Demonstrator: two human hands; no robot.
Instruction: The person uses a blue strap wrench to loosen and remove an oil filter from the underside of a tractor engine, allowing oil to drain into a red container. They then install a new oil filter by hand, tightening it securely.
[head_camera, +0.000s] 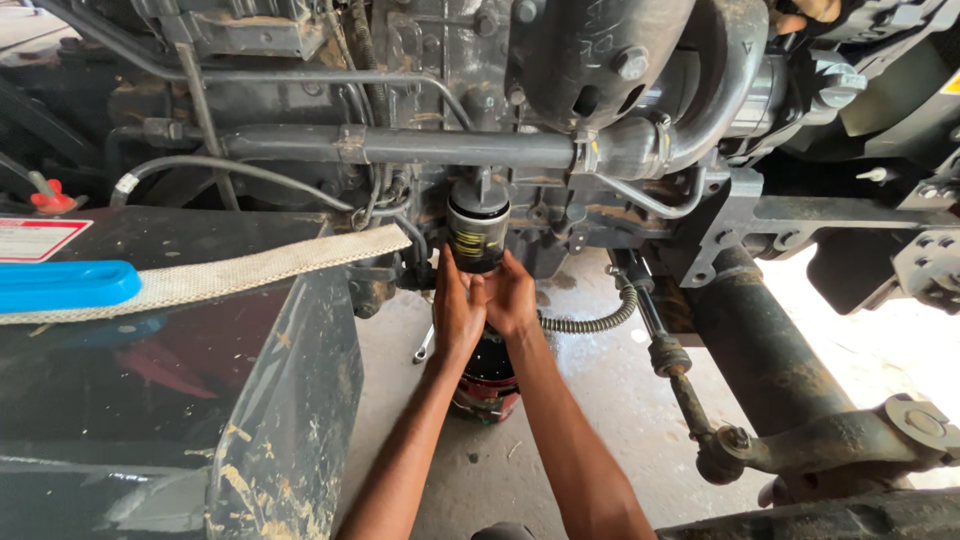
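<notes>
Fingers of both hands curled up around the lower end of a black cylindrical oil filter (477, 233), pressed against its sides and base. Left hand (456, 310) on the filter's left and underside, right hand (512, 298) on its right, thumbs nearly touching below it. Filter hanging upright beneath the engine block (440, 60), just under a long horizontal grey pipe (400, 146), with a yellow printed band around its middle. Directly below the wrists, a red and black round container (488, 385) standing on the concrete floor (600, 420), partly hidden by the forearms. Beside the left wrist, a metal wrench (424, 345) lying on the floor. To the right of the hands, a coiled metal hose (590, 322) curving upward, then a thin steering rod (680, 375) and a thick rusty axle beam (760, 350). Far left, a dark dusty panel (200, 400) crossed by a pale woven strap (250, 268); on it a bright blue oblong handle (65, 284) and, near the edge, a white rectangular sticker with red border (35, 238). Small red cap (52, 198) above that sticker.
</notes>
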